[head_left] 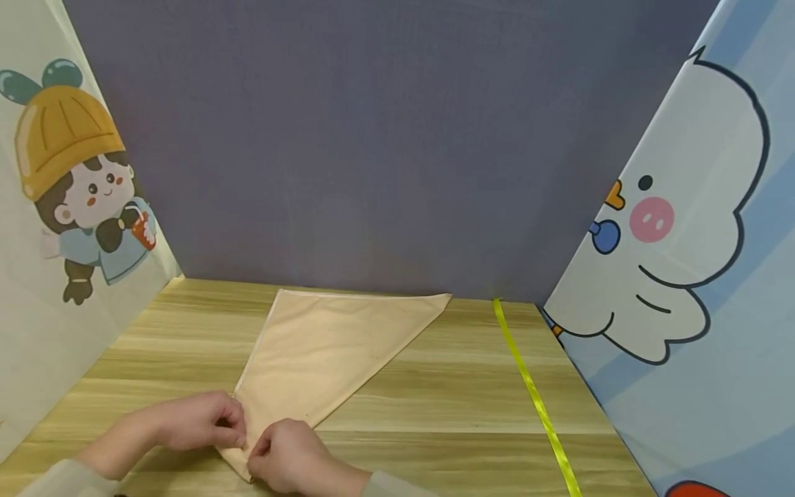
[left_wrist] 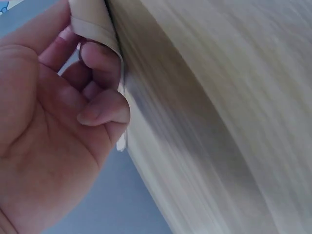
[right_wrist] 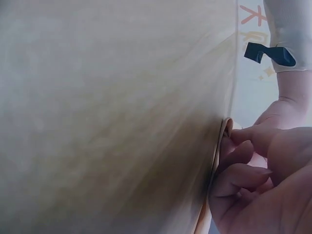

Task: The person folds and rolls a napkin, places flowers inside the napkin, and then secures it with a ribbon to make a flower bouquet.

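Observation:
A beige cloth (head_left: 329, 345) lies on the wood-grain table in a roughly triangular shape, its wide side toward the back and one corner pointing at me. My left hand (head_left: 199, 420) pinches the left edge near that front corner; in the left wrist view, a folded bit of the cloth (left_wrist: 92, 22) sits between thumb and fingers, with the other fingers curled. Close beside it, my right hand (head_left: 292, 455) pinches the near corner on its right side. The right wrist view has a rolled cloth edge (right_wrist: 226, 124) at its fingertips.
A yellow strip (head_left: 534, 393) runs front to back along the right of the wood-grain table (head_left: 435, 407). Behind stands a dark grey panel (head_left: 385, 138). Cartoon-printed panels flank the table at left (head_left: 37, 331) and right (head_left: 683, 159).

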### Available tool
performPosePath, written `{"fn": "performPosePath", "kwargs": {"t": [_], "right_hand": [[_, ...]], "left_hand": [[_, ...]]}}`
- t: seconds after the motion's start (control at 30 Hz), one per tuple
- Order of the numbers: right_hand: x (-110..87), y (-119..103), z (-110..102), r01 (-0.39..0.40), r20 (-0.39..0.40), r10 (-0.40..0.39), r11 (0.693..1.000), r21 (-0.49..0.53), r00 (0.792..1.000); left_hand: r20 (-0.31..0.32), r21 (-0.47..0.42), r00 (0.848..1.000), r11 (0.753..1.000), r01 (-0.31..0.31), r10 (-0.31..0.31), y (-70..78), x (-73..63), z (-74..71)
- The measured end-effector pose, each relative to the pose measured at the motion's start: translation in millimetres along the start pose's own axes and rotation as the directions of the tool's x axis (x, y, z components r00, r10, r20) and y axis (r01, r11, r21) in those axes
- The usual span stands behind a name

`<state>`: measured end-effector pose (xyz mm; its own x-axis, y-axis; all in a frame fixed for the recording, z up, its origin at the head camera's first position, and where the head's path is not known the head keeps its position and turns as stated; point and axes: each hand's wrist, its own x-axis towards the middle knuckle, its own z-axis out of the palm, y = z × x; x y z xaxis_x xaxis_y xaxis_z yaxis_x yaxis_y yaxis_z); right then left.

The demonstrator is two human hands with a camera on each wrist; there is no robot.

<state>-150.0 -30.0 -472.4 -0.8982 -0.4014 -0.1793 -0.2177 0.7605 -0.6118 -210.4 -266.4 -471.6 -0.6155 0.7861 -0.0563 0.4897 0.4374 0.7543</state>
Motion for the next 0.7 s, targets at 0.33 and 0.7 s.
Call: {"fn": "performPosePath", "kwargs": {"t": [0.33,0.7], "right_hand": [[2.4,-0.5,3.9,-0.021,0.024,0.023,0.997,-0.079,0.999],[3.4,0.3,4.9,-0.009,-0.005,0.008,0.998,-0.068,1.0]], "left_hand": [[-0.057,-0.143,0.998,0.989,-0.045,0.037,-8.6,-2.0,5.1],[0.014,-0.195,0.994,0.975,-0.107,0.112,-14.2,-14.9,-4.6]]}}
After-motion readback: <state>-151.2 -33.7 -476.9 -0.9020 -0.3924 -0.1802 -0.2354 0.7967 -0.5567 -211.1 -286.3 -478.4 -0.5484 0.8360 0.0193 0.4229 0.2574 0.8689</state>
